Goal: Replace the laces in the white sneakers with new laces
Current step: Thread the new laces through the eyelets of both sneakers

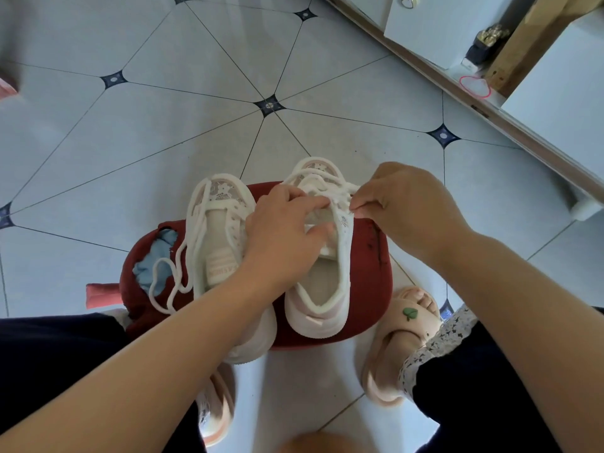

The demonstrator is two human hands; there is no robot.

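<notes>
Head view: our right hand (pixel 402 204) pinches the lace (pixel 327 181) between thumb and forefinger, right at the eyelet row on the outer side of the right sneaker (pixel 313 322). Our left hand (pixel 281 230) lies on the same sneaker with its fingers spread, fingertips reaching toward the lacing and thumb over the tongue. This sneaker sits directly under both hands, toe pointing away from us, its lace crossed over the front eyelets.

Just beside it on our left, the left sneaker (pixel 219 237) lies parallel to it, partly under our left forearm. Its loose lace (pixel 170 273) trails off its left side in loops. Both sneakers rest on a red stool (pixel 369 276) whose torn cover shows a blue patch (pixel 153 266). The stool stands on the tiled floor (pixel 196 125), with our slipper (pixel 398 335) beside it.
</notes>
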